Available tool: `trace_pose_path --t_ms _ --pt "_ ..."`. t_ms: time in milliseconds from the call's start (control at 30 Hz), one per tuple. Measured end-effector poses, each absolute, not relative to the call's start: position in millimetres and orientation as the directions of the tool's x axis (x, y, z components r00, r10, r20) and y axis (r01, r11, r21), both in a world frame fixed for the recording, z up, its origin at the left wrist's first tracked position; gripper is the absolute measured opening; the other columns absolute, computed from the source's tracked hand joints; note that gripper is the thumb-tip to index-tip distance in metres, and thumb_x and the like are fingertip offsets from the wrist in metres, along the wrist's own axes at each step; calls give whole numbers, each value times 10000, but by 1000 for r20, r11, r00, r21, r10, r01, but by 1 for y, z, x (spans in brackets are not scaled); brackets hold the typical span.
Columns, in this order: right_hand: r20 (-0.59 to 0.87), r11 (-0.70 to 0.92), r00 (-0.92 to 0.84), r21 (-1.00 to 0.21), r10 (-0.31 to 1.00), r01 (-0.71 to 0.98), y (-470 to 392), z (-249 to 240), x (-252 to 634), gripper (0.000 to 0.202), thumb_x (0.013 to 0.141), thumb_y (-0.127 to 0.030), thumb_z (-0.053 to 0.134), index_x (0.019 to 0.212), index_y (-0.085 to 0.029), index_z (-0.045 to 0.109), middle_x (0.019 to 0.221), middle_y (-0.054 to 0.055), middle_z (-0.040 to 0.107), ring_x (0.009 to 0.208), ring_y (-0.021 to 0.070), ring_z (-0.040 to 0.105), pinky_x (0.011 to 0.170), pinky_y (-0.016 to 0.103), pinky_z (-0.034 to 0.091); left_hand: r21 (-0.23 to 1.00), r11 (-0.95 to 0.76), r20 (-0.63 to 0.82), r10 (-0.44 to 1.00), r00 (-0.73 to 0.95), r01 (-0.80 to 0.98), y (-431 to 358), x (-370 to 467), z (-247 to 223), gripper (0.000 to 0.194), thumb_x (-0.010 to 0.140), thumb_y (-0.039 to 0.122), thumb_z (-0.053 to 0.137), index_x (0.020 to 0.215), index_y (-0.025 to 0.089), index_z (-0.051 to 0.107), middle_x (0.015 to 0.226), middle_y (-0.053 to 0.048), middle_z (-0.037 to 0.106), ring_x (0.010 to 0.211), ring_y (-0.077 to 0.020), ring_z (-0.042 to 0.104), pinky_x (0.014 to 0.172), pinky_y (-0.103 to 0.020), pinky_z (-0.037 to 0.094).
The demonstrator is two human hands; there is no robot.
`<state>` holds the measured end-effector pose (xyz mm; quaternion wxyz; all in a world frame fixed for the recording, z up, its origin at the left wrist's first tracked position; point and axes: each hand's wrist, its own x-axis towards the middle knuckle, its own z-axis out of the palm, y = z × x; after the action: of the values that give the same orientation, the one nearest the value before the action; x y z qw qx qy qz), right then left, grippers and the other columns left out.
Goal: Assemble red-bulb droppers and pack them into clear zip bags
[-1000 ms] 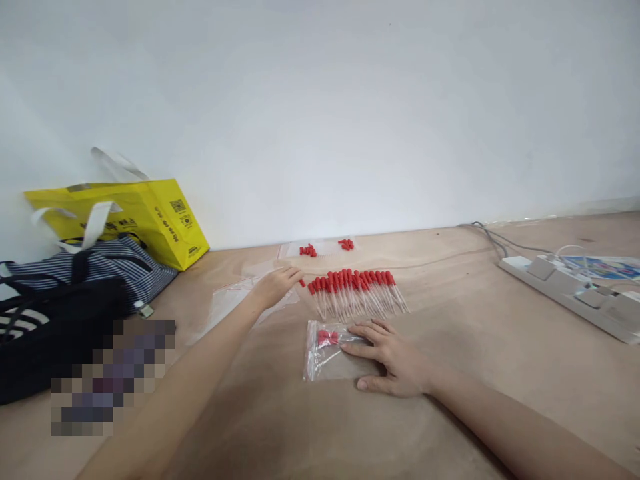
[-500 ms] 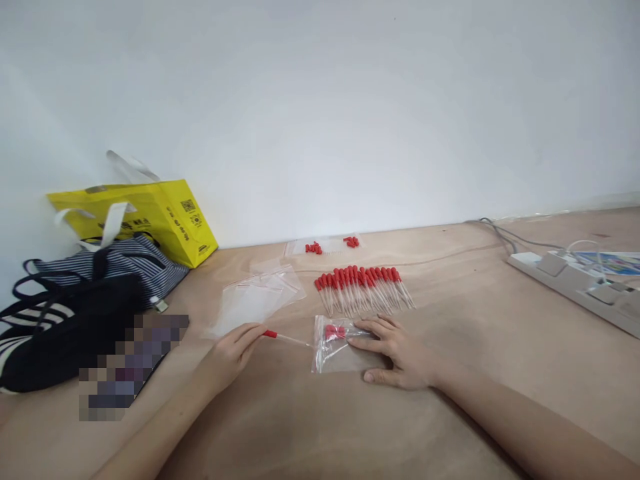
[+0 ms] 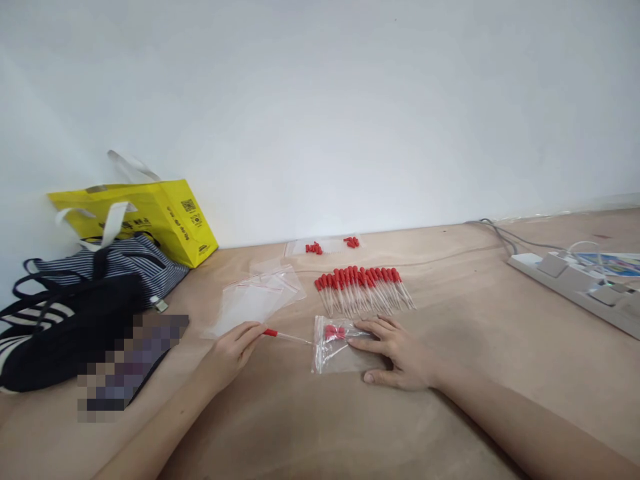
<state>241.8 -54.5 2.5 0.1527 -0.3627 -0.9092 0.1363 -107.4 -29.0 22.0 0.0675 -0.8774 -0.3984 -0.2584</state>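
Between the fingertips of my left hand (image 3: 237, 347) is the red bulb of a dropper (image 3: 290, 337). Its thin clear tube points right, with the tip at the left, zip edge of a small clear zip bag (image 3: 345, 360). Whether the tip is inside the mouth is too fine to tell. Red bulbs (image 3: 334, 332) show inside the bag. My right hand (image 3: 393, 350) lies on the bag's right part, fingers spread and pressing it to the table. Just beyond lies a row of several red-bulbed droppers (image 3: 363, 287), their tubes towards me.
Several flat clear bags (image 3: 250, 303) overlap left of the row. Loose red bulbs (image 3: 314, 248) lie on another clear bag near the wall. A yellow bag (image 3: 185, 227) and dark cloth bags (image 3: 115, 287) stand left. A power strip (image 3: 570, 287) with cables lies right.
Both hands, the dropper and the zip bag have hardly moved. Otherwise the scene looks the same.
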Motion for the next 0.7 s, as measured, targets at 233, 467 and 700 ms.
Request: trace_pose_path --t_ms 233,467,700 --pt "181 697 -686 -355 705 623 -55 2 242 596 740 -602 446 1251 -298 408 1333 90 350 1191 271 338 979 499 181 355 -661 386 748 540 661 -43 -65 22 157 801 256 463 881 243 597 856 -7 653 760 -143 610 690 -243 482" --pt "177 699 -690 -358 702 619 -55 3 242 679 739 -604 442 1315 -274 296 1315 101 373 1192 253 338 987 479 191 694 -367 144 914 380 620 -43 -20 14 83 689 266 577 724 191 566 672 13 613 630 -138 568 579 -233 440" --pt "190 705 -691 -356 698 614 -54 2 242 689 736 -600 450 1310 -243 317 1307 109 379 1196 257 328 989 468 191 833 -262 69 923 378 488 -40 -1 9 65 703 215 525 744 178 490 659 19 618 573 -110 535 553 -215 397"
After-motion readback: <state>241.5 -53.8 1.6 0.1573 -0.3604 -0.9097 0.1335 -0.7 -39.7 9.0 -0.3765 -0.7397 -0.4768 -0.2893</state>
